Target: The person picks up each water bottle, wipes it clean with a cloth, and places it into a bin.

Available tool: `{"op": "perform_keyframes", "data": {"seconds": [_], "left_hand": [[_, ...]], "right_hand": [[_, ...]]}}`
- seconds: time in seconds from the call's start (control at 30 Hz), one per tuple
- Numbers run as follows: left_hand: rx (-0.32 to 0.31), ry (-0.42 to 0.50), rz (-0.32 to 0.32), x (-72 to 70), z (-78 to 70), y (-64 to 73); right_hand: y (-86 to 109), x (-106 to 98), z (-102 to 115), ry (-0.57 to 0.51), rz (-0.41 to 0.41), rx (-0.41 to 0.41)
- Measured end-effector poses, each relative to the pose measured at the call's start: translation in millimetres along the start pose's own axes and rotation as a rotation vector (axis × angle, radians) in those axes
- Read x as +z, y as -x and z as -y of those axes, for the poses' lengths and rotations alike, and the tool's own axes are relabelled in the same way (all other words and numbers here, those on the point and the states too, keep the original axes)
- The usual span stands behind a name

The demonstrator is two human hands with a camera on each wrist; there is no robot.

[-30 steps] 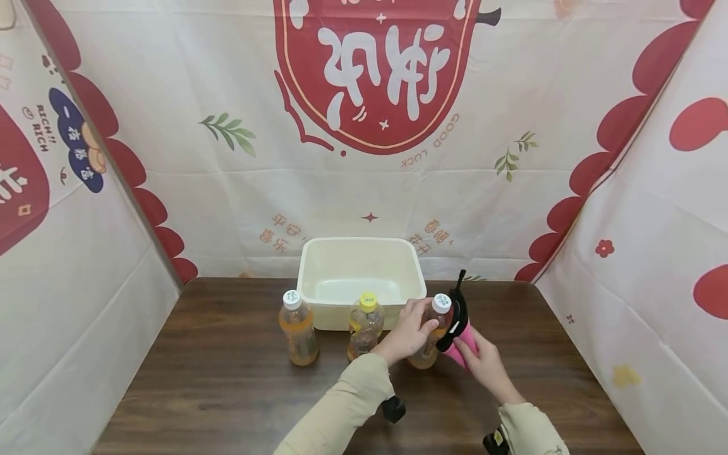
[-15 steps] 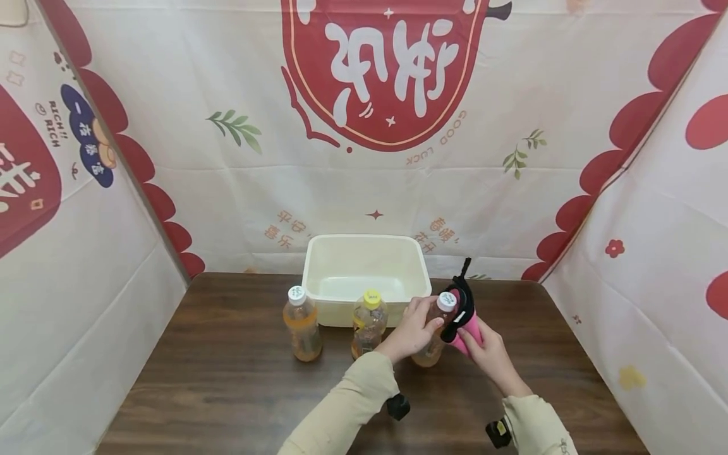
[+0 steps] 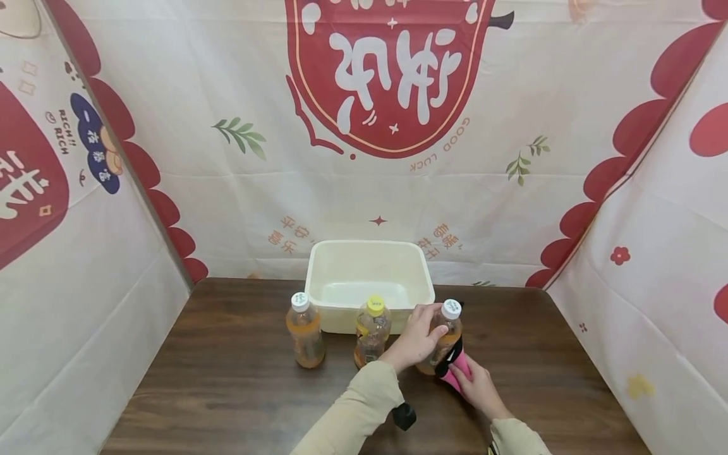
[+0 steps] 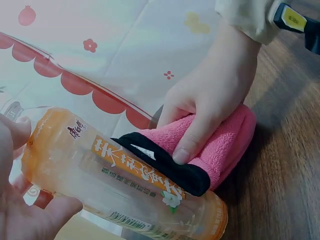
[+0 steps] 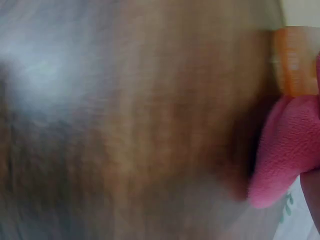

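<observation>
A clear plastic bottle (image 3: 453, 326) with a white cap and orange label stands on the table at the right, some amber-coloured tint showing inside. My left hand (image 3: 416, 341) grips it round its upper part, thumb toward me. My right hand (image 3: 478, 387) pinches a pink fleecy cloth (image 4: 227, 150) with a black trimmed edge, thumb on the black band. That cloth lies against the lower side of the bottle's label in the left wrist view. Blurred table fills most of the right wrist view, with the pink cloth at its right edge.
A cream plastic basin (image 3: 370, 321) stands behind the bottles near the back cloth wall. A yellow-capped bottle (image 3: 372, 335) is left of my left hand, and another white-capped bottle (image 3: 306, 338) stands farther left. Brown wooden tabletop (image 3: 227, 392) lies in front.
My right hand has moved the pink cloth down along the bottle, from near the cap to its lower body. My left hand keeps its hold; the head view shifts slightly.
</observation>
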State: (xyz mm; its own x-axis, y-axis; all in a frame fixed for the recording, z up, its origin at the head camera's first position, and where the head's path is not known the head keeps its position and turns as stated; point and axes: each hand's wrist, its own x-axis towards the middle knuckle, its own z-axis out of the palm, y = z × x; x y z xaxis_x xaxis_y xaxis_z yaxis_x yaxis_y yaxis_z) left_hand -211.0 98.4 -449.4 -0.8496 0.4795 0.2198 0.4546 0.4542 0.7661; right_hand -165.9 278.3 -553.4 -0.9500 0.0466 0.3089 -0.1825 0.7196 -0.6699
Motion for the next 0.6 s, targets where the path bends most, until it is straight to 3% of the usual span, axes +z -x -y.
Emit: {"op": "perform_keyframes", "data": {"seconds": [0.13,0.3,0.47,0.6], "left_hand": [[-0.004,0.011,0.008,0.9,0.3,0.8],[-0.006,0.017,0.005,1.6,-0.1,0.4],[-0.003,0.007,-0.002,0.2,0.2,-0.6],[0.002,0.001,0.005,0.3,0.9,-0.2]], "right_hand": [[2.2,0.1,-1.9,-0.001,0.010,0.031],[-4.6,-19.4,11.8,-0.053,0.004,0.037],[-21.8,-52.0,41.0,-0.144,-0.024,-0.026],[-34.7,-71.3,60.6,-0.142,0.007,-0.096]]}}
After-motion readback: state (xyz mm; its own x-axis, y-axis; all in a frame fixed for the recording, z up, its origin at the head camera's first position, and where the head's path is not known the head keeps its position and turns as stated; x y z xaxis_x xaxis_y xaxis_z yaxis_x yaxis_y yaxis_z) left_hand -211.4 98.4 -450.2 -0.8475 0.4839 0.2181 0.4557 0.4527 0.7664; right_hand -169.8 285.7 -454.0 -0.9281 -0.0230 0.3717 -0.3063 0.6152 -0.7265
